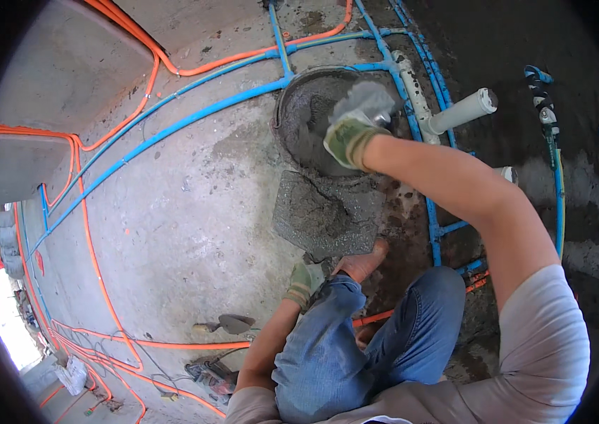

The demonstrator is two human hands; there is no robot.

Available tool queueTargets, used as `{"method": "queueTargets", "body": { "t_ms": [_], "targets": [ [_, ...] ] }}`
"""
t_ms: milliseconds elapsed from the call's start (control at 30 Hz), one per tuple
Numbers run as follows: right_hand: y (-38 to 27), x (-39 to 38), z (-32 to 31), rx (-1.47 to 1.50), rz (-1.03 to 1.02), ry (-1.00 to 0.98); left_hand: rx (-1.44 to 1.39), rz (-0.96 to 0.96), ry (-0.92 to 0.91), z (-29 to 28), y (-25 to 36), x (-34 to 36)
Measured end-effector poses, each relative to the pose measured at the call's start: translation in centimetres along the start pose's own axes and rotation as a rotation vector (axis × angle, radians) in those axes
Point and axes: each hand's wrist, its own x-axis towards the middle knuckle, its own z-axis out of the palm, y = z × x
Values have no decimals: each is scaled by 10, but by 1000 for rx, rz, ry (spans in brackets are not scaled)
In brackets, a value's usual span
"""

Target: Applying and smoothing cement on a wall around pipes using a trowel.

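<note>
My right hand [349, 141], in a green and white glove, is closed around a trowel [364, 100] whose blade is smeared by motion. It is over a round black bucket [280, 131] of wet grey mortar [306, 120]. In front of the bucket a speckled grey tile [364, 230] is tilted, with a thick heap of mortar [313, 208] on its face. My left hand [301, 284], gloved alike, is at the tile's near lower edge and seems to grip it; its fingertips are partly hidden. My bare foot [364, 263] is close to the tile's near right corner.
Blue pipes [207, 113] and orange conduits [94, 261] run along the concrete floor. A white pipe stub [463, 111] rises right of the bucket, by a dark wall. Another trowel [236, 324] lies at the lower left, near a pile of tools [207, 374].
</note>
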Motion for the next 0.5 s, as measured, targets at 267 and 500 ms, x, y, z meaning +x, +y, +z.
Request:
{"method": "queueTargets", "body": {
  "t_ms": [267,500],
  "targets": [
    [-2,-113,-89,172,-186,-29,632,552,118,11,-14,1],
    [-38,-214,-27,658,282,264,-1036,146,-149,-56,-197,-58]
  ]
}}
